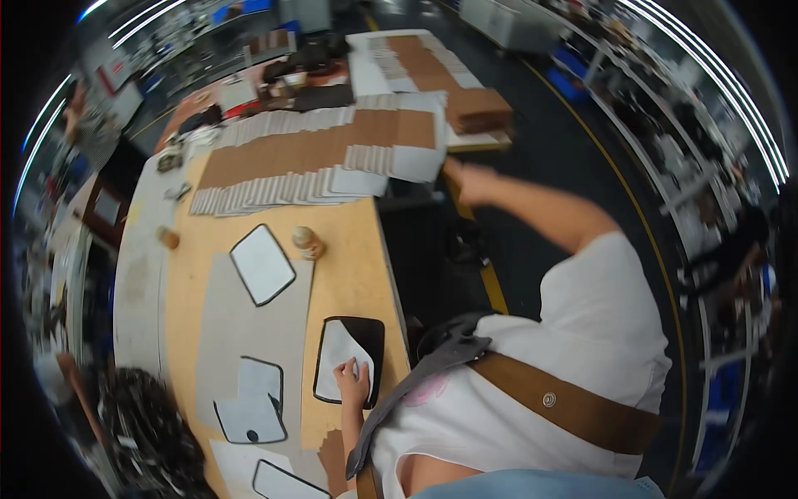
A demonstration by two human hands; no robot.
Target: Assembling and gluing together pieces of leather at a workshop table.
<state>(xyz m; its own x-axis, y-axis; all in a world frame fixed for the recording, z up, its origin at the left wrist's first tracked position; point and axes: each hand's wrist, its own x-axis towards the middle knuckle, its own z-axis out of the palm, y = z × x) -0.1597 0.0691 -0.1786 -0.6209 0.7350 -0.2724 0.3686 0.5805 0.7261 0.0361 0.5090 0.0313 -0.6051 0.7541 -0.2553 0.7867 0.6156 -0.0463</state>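
Note:
On the near right part of the wooden table lies a black rounded panel (376, 334), partly covered by a white sheet (337, 348). My left hand (352, 383) rests on that sheet, its fingers bent together at a raised fold. Stretched far forward, my right arm ends beyond the table's right edge. There my right hand (470, 183), somewhat blurred, has its closed fingers at the edge of a white sheet with a brown patch (416, 129). This sheet lies at the right end of a long overlapping row of similar sheets (274, 158).
White black-edged panels (263, 264) lie left of my left hand, some on a grey board (220, 316). A small bottle (307, 243) stands near them. Brown pieces (482, 112) are stacked at the far right. A person's dark-haired head (150, 428) is at the lower left.

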